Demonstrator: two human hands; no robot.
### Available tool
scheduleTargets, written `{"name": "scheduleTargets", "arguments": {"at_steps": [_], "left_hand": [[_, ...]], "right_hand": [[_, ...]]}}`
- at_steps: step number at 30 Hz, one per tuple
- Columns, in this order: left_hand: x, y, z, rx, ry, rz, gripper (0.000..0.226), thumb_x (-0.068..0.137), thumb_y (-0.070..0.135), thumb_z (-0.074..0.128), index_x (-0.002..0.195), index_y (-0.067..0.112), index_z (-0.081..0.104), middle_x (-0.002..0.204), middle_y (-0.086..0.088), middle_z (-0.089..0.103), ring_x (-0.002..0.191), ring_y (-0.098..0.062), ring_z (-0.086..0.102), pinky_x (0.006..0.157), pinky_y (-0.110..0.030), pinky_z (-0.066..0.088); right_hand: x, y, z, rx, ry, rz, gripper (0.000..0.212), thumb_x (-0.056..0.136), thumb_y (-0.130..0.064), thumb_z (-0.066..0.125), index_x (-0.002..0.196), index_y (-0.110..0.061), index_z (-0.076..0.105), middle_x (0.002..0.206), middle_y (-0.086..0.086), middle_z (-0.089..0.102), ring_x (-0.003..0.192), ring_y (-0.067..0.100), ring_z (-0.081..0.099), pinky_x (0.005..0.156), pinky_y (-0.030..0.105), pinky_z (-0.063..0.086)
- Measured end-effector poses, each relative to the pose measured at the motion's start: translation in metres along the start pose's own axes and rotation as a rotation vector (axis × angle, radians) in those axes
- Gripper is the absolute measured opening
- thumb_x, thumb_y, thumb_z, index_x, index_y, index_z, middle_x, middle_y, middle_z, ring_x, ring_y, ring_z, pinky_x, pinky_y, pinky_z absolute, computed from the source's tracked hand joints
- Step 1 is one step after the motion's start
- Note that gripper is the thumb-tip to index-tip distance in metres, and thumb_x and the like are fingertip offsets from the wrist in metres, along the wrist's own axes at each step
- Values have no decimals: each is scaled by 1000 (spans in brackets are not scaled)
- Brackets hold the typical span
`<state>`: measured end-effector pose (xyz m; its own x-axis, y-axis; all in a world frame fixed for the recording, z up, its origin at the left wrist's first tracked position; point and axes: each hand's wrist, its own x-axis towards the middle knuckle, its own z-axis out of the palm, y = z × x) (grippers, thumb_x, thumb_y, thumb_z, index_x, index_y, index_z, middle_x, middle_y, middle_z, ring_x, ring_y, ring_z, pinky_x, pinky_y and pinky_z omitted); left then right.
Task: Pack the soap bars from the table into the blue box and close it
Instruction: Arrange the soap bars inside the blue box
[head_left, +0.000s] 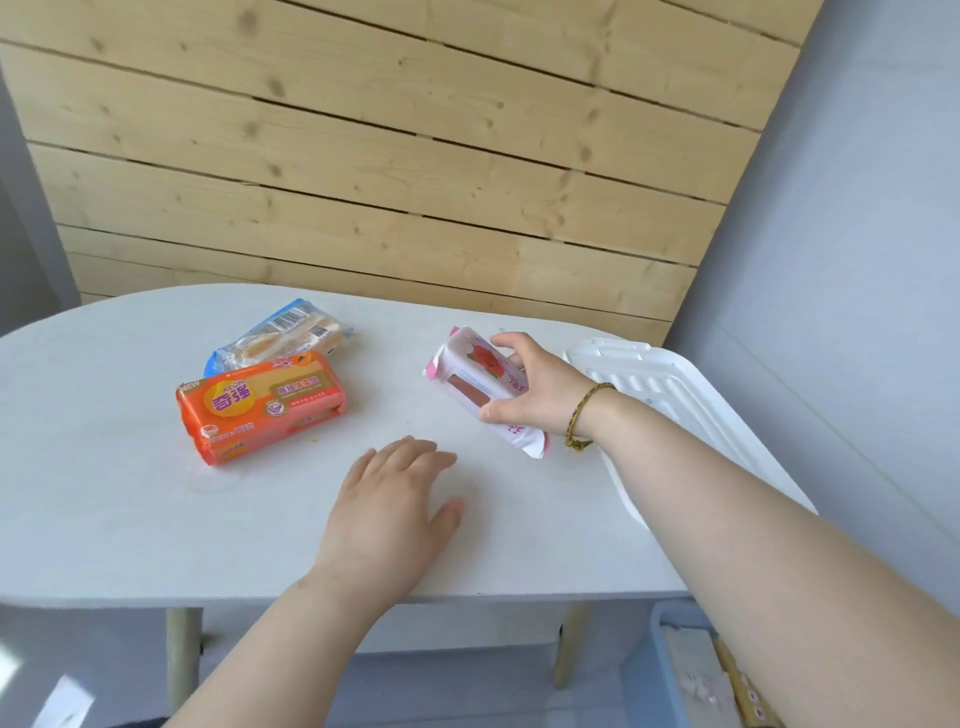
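Observation:
My right hand (540, 384) grips a pink-and-white soap pack with a rose print (467, 371), fingers over its top and thumb on its near side, just above the white table (130, 493). My left hand (395, 499) rests flat on the table in front of me, holding nothing. An orange soap pack (260, 405) lies left of centre. Behind it lies a blue-and-clear soap pack (291, 330). The blue box (662, 631) stands on the floor under the table's right end, partly hidden by my right arm, with packs inside.
A white ribbed plastic lid (670, 395) lies on the table's right end, under my right forearm. A wooden plank wall stands behind the table. Wooden table legs (183, 660) show below the front edge.

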<state>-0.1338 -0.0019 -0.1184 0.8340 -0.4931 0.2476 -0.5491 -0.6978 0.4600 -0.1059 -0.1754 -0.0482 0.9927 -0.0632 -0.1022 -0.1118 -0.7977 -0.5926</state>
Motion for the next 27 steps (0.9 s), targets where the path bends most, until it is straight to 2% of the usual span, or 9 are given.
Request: {"name": "scheduleTargets", "arguments": {"at_steps": [4, 6, 8, 12, 14, 16, 19, 24, 27], "left_hand": [[-11, 47, 14, -215, 57, 292, 33, 86, 31, 55, 118, 21, 57, 126, 6, 56, 128, -9, 40, 103, -12, 18], [-20, 71, 24, -402, -14, 368, 30, 82, 33, 53, 105, 18, 66, 106, 8, 64, 112, -2, 51, 95, -4, 27], [-30, 98, 45, -497, -128, 444, 34, 82, 35, 46, 98, 18, 69, 98, 10, 65, 102, 0, 51, 88, -6, 36], [-34, 126, 90, -453, -267, 502, 28, 85, 24, 47, 99, 15, 69, 100, 6, 69, 100, -1, 50, 86, -5, 33], [-35, 132, 116, -390, -337, 505, 24, 90, 21, 47, 104, 18, 66, 106, 6, 67, 100, -4, 55, 85, -10, 35], [-38, 138, 143, -310, -427, 502, 24, 93, 23, 45, 110, 24, 62, 114, 9, 64, 108, -8, 55, 89, -16, 38], [-42, 149, 183, -167, -565, 509, 32, 95, 29, 35, 123, 29, 50, 132, 13, 51, 122, -6, 45, 97, -16, 32], [-43, 163, 244, 95, -838, 576, 45, 97, 25, 30, 141, 28, 22, 155, 5, 11, 141, -13, 16, 113, -27, 15], [-41, 161, 268, 238, -950, 632, 51, 97, 19, 30, 143, 26, 11, 156, 0, 0, 143, -17, 3, 116, -32, 5]], "right_hand": [[-64, 35, -34, 85, 55, 27, 74, 72, -24, 71, 133, -29, 30, 112, -4, 49, 100, 16, 55, 84, 31, 49], [-97, 59, -47, 104, 63, 61, 71, 73, -22, 72, 131, -30, 31, 108, -8, 50, 100, 14, 56, 86, 31, 50], [-137, 93, -61, 156, 95, 120, 65, 73, -18, 71, 124, -33, 34, 108, -8, 51, 100, 14, 56, 85, 24, 49], [-206, 160, -73, 265, 171, 271, 55, 75, -11, 70, 112, -35, 36, 112, -3, 50, 101, 11, 52, 72, 2, 45], [-235, 194, -72, 324, 185, 341, 50, 77, -7, 68, 110, -32, 39, 111, -1, 52, 100, 12, 53, 77, 9, 47], [-259, 223, -67, 388, 221, 408, 45, 78, -6, 67, 104, -34, 43, 109, -1, 54, 98, 11, 56, 81, 17, 47], [-280, 261, -54, 429, 244, 468, 44, 78, -9, 67, 98, -40, 44, 108, -5, 53, 96, 6, 55, 74, 14, 48], [-295, 328, 7, 486, 141, 713, 49, 82, -20, 63, 123, -26, 38, 118, -1, 49, 104, 15, 49, 76, 21, 46], [-299, 356, 50, 590, 63, 886, 57, 84, -26, 60, 133, -21, 32, 120, 3, 48, 91, 11, 52, 63, 17, 47]]}}
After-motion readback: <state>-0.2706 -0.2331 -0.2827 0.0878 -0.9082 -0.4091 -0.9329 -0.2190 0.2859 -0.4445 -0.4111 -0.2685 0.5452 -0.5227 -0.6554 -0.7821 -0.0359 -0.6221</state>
